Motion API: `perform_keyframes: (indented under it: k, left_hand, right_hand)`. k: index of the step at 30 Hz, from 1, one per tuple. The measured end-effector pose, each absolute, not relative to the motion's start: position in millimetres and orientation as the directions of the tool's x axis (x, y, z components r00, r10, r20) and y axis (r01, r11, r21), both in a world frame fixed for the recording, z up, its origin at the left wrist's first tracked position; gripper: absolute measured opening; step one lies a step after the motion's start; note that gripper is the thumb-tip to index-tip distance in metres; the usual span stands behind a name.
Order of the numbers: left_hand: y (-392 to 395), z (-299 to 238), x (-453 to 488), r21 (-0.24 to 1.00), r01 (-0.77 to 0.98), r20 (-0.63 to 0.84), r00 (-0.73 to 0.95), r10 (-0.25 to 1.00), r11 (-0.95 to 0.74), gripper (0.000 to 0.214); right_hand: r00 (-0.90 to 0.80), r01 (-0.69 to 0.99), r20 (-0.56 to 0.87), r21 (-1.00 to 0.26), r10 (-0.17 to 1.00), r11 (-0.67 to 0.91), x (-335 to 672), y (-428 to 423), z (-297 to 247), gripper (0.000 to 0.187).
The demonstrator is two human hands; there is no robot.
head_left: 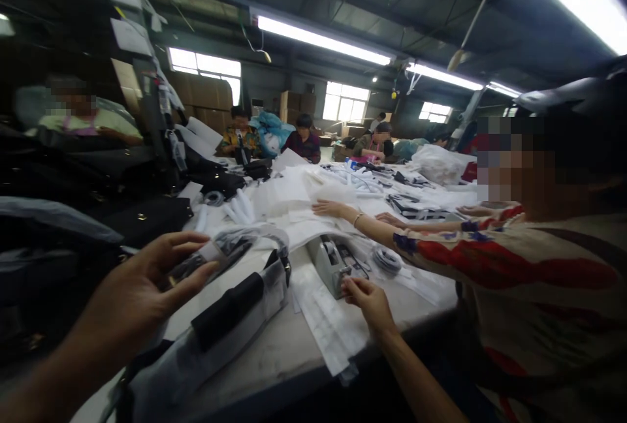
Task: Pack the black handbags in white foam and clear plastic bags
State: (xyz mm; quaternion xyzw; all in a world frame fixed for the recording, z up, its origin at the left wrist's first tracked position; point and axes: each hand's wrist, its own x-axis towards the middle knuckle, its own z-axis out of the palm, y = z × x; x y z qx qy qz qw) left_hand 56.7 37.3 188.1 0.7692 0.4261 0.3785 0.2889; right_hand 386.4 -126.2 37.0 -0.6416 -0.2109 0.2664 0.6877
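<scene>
My left hand [147, 286] is raised at the lower left, its fingers pinched on a clear plastic packet [223, 253] with a dark strap inside. Below the packet a black bag in a clear plastic cover [235, 318] lies on the white table [274, 358]. My right hand [367, 299] reaches to the front of a grey tape dispenser [333, 263], fingertips pinched at its cutting edge; what they hold is too small to make out.
A co-worker in a red patterned top [514, 279] sits close on the right, an arm [362, 220] stretched over white sheets [298, 201]. Black bags [147, 214] pile up at the left. Other people sit at the far end. Paper strips [328, 325] overhang the near edge.
</scene>
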Motion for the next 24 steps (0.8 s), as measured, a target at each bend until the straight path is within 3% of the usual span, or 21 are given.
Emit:
perform_keyframes:
  k: [3,6,8,11,17,24]
  left_hand:
    - [30,192,62,0.804,0.379,0.328,0.360,0.873,-0.458,0.056]
    - [28,189,65,0.817,0.295,0.383,0.364,0.849,-0.495,0.053]
    - [26,186,66,0.818,0.242,0.413,0.383,0.826,-0.522,0.049]
    - [22,186,66,0.822,0.178,0.438,0.412,0.799,-0.542,0.045]
    - [20,188,59,0.837,0.166,0.402,0.460,0.791,-0.522,0.047]
    - [24,185,59,0.876,0.117,0.372,0.453,0.810,-0.468,0.048]
  right_hand:
    - [0.589,-0.011,0.196,-0.968,0.784,0.250,331,-114,87,0.032]
    - [0.376,-0.085,0.332,-0.917,0.865,0.389,269,-97,137,0.026]
    - [0.297,-0.151,0.334,-0.909,0.895,0.389,237,-83,158,0.027]
    - [0.307,-0.169,0.305,-0.915,0.901,0.367,212,-61,168,0.031]
    - [0.361,-0.070,0.270,-0.947,0.893,0.315,213,-42,160,0.042]
    - [0.300,-0.142,0.208,-0.955,0.931,0.259,216,-37,152,0.046]
